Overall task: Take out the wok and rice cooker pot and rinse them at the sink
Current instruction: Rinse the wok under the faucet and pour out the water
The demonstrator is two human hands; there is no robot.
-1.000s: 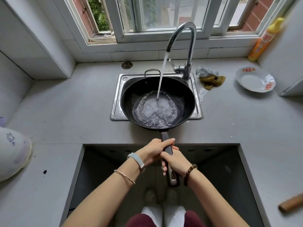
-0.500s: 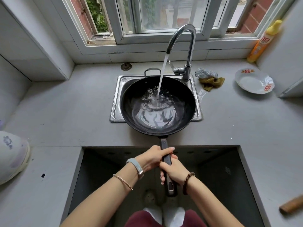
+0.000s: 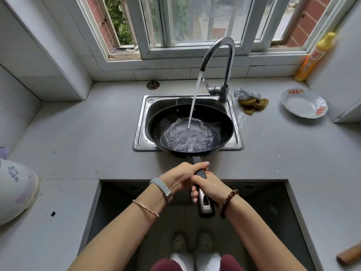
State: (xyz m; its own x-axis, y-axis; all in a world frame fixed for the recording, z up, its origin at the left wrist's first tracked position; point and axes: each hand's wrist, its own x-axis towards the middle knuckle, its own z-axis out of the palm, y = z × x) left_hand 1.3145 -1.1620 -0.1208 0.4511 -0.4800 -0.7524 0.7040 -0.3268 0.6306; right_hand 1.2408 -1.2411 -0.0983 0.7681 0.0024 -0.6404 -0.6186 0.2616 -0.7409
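A black wok lies over the steel sink, its handle pointing toward me. Water runs from the chrome tap into the wok and swirls in its bottom. My left hand grips the handle near the wok. My right hand grips the same handle just behind it. The wok's near rim is lowered toward me, and the sink's back wall shows behind it. No rice cooker pot is in view.
A scrubber and brown cloth lie right of the tap. A white plate and a yellow detergent bottle stand at the far right. A wooden handle pokes in at the lower right. An open recess in the counter lies below my arms.
The wok has tipped so its near rim sits lower, exposing more of the sink's back. The swirling water has shifted. Both hands keep their grip on the handle.
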